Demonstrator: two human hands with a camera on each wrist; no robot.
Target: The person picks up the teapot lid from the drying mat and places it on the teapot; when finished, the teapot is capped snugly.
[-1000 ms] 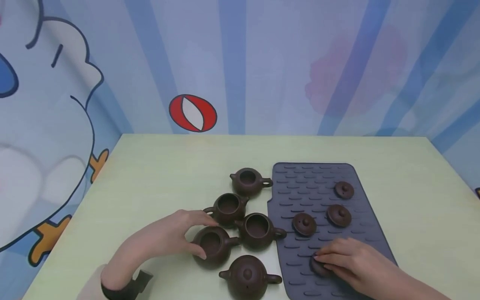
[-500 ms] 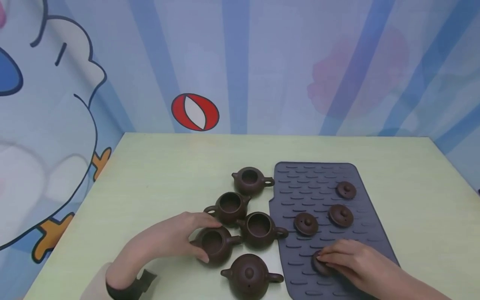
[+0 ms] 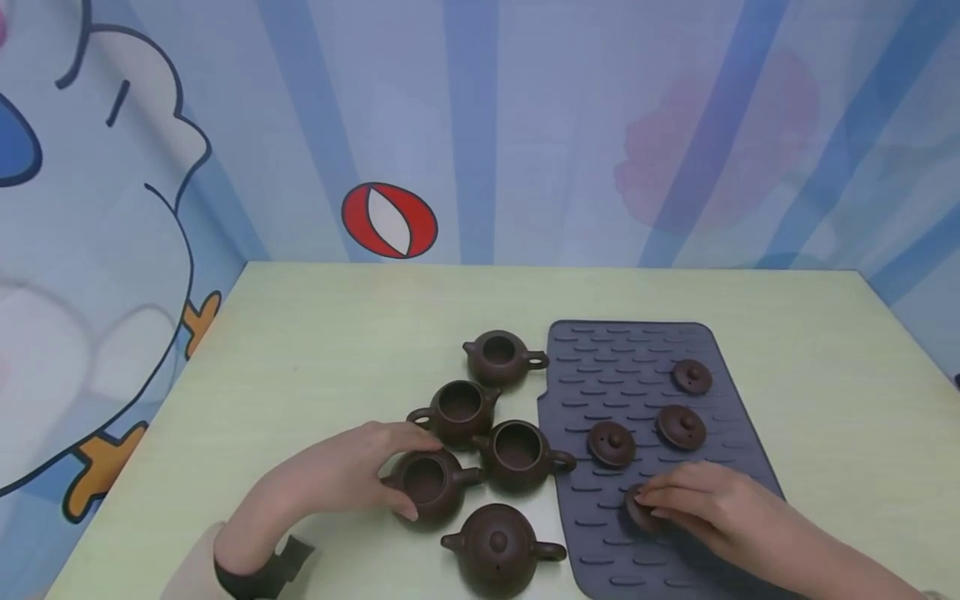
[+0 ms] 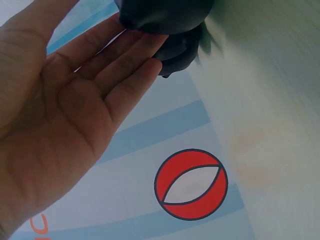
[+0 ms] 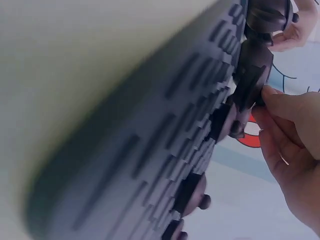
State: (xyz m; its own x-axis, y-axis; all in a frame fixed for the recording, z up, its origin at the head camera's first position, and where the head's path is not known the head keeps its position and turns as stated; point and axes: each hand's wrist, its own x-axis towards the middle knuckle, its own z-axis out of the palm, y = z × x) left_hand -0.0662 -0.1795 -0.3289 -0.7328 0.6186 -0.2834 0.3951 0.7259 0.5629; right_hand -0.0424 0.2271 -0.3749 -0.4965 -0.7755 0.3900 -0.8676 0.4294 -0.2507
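My left hand (image 3: 360,471) holds a small dark brown lidless teapot (image 3: 426,483), thumb on its near side and fingers on its far side. In the left wrist view, fingertips touch a dark pot body (image 4: 167,15) at the top. My right hand (image 3: 712,508) pinches a round brown teapot lid (image 3: 636,510) over the grey mat (image 3: 600,567). That lid looks tilted, and the fingers hide part of it; in the right wrist view, the thumb and fingers (image 5: 274,105) meet at its knob. Nearest me stands a teapot (image 3: 498,562) with its lid on.
Several more open teapots crowd left of the mat, including a near one (image 3: 517,454), a middle one (image 3: 457,412) and a far one (image 3: 498,358). Three lids lie on the mat: one left (image 3: 611,444), one right (image 3: 681,427), one far (image 3: 692,377). A printed wall (image 3: 555,133) stands behind.
My right hand and the lid in it have shifted slightly away from me over the mat. The left hand stays on the same teapot.
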